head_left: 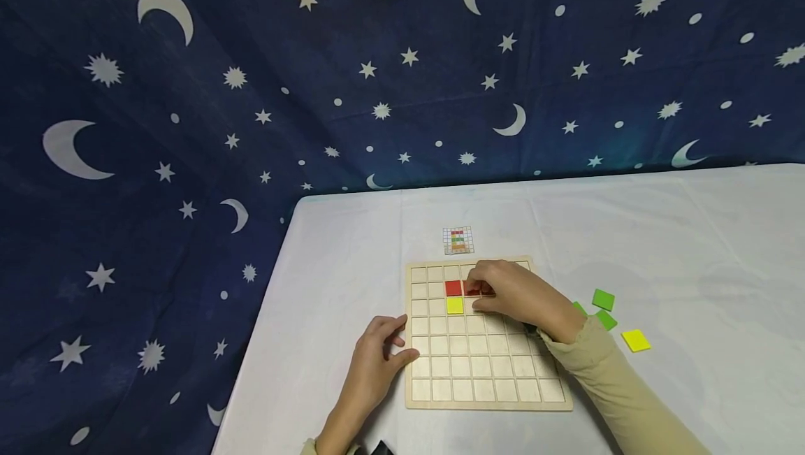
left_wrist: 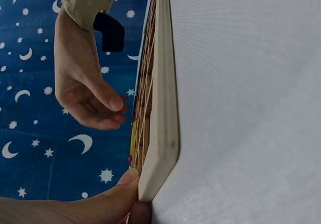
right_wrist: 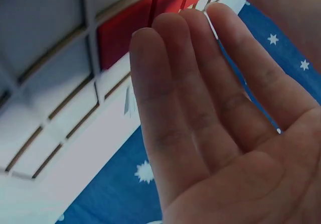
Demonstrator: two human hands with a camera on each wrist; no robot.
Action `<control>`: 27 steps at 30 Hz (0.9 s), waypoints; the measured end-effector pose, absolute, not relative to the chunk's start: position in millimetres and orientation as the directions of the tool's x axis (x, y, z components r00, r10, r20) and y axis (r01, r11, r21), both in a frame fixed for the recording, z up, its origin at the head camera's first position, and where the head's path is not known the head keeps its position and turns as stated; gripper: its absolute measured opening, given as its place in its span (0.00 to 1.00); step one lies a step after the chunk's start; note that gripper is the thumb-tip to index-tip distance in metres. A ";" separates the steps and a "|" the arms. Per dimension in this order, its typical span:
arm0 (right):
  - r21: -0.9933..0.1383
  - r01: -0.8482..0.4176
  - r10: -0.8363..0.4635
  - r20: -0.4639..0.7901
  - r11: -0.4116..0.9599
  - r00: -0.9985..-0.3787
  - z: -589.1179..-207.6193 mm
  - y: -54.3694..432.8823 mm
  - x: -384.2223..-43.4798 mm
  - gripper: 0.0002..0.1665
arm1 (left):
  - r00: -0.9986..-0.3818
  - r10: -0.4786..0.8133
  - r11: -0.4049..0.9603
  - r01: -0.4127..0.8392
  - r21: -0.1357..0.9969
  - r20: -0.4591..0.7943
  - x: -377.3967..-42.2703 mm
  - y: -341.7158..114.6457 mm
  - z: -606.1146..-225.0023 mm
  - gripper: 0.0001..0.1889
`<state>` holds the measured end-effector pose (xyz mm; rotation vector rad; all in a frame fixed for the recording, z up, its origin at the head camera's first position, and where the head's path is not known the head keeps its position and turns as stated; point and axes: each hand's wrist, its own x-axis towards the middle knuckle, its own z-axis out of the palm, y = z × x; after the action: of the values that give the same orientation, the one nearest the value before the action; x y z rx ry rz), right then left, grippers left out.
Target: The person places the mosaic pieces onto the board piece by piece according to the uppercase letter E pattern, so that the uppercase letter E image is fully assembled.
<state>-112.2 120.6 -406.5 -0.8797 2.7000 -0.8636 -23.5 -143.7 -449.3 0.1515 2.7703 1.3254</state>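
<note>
A square wooden grid board (head_left: 462, 391) lies on the table. My right hand (head_left: 512, 294) is over its upper part, fingertips right at a row of red tiles (head_left: 453, 288) and covering part of it. In the right wrist view, the fingers (right_wrist: 163, 98) of that hand are nearly straight beside the red tiles (right_wrist: 125, 30), with nothing seen in them. One yellow tile (head_left: 455, 306) sits in the cell below the leftmost red one. My left hand (head_left: 371, 360) rests at the board's left edge, thumb tip on the rim and fingers relaxed.
A small printed pattern card (head_left: 458, 240) lies just beyond the board. Right of the board, near my right forearm, are loose green tiles (head_left: 603, 299) and a loose yellow tile (head_left: 636, 340). A dark blue cloth (head_left: 402, 77) with moons and stars hangs behind the white-covered table (head_left: 339, 252).
</note>
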 end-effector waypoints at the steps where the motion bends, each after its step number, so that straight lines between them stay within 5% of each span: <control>1: -0.572 -0.488 -0.586 0.017 0.659 -0.810 -405.9 122.8 -112.2 0.10 | -0.993 0.118 0.624 0.060 0.779 -0.018 -23.5 -143.7 -449.3 0.29; 27: -0.529 -0.410 -0.512 -0.055 0.743 -0.857 -393.9 185.8 -101.5 0.12 | -0.993 0.116 0.618 0.062 0.784 -0.014 -22.8 -143.4 -448.9 0.29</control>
<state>-101.5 185.8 -393.9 -0.7353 2.7462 -0.7646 -22.8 -143.4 -448.9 0.1522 2.7691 1.3369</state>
